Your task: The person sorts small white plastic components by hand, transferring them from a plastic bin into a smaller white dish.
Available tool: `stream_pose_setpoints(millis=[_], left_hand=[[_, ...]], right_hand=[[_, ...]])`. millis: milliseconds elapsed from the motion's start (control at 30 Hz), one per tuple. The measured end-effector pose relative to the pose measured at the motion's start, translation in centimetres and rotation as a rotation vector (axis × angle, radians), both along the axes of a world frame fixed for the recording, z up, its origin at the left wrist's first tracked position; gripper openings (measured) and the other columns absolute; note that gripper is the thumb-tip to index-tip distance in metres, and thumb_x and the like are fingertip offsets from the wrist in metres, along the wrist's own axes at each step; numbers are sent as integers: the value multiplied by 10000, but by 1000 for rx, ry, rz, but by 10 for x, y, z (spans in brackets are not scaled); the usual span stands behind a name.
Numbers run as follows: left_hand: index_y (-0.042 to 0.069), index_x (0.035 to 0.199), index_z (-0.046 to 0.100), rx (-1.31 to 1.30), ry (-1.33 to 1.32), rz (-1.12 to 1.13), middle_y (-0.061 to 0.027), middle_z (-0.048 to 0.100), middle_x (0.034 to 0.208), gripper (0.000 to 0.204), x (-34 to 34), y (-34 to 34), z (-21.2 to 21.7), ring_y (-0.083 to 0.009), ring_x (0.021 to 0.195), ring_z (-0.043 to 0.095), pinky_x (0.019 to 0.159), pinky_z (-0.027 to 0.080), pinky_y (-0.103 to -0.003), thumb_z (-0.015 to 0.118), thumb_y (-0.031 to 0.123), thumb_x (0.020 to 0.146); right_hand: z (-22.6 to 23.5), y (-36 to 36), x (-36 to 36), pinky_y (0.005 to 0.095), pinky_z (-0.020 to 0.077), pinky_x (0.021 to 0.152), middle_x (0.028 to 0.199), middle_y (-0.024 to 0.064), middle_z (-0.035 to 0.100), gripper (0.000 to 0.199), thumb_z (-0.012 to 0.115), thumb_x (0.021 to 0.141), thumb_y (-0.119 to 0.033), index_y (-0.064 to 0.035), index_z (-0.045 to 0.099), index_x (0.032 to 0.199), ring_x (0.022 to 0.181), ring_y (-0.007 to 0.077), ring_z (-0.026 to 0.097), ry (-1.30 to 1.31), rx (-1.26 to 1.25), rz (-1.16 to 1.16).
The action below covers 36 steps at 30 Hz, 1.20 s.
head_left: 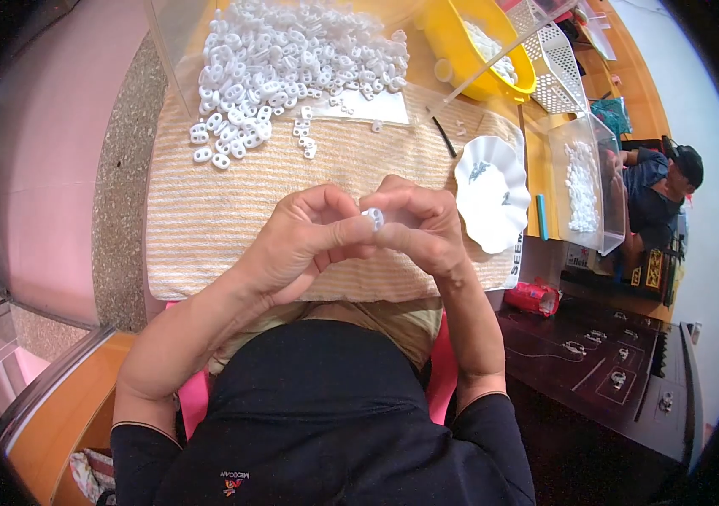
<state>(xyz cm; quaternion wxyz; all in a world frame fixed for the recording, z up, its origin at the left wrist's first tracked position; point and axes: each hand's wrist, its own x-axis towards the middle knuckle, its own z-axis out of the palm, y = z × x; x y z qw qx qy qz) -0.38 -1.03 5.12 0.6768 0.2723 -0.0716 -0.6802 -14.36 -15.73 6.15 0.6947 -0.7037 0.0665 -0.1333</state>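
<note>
My left hand (305, 240) and my right hand (423, 223) meet over a striped cream towel (199, 215), fingertips pinched together on one small white plastic piece (374, 218). A large heap of the same white plastic pieces (279, 63) lies at the far side of the towel, with loose ones spilling toward the left. A white scalloped dish (490, 198) with a few small dark bits sits just right of my right hand.
A yellow bowl (461, 42) of white pieces and a white lattice basket (562, 67) stand at the back right. A clear plastic bin (587, 181) holds more white pieces. Another person (659, 181) sits at the right. A dark tray (604, 363) lies low right.
</note>
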Motion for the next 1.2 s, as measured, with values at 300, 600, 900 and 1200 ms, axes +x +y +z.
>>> stream_pose_setpoints(millis=[300,600,900,1200], left_hand=[[44,834,606,-20,-73,56,-73,655,842,98,-6,-1,-7,-156,763,649,704,561,-278,704,52,846],[50,892,592,60,-85,71,-108,659,980,97,-4,-6,-9,-128,788,641,725,568,-278,665,112,885],[42,880,626,70,-127,100,-56,673,870,86,0,-5,-4,-107,765,629,719,550,-259,697,85,857],[53,879,610,82,-199,137,-89,668,928,70,2,-9,-8,-99,732,635,669,561,-248,676,77,869]], right_hand=[[13,9,0,253,477,700,877,63,615,187,685,808,25,29,670,994,805,133,605,137,155,-60],[23,-21,-7,246,523,670,826,32,618,102,640,888,-40,8,634,978,730,94,590,90,-74,-446],[67,-103,1,228,538,554,830,57,651,217,679,886,-119,30,645,1042,644,85,595,-283,-609,-1122],[45,-195,-8,248,491,606,862,84,719,253,723,811,-128,-16,702,1036,627,104,611,206,-947,-1030]])
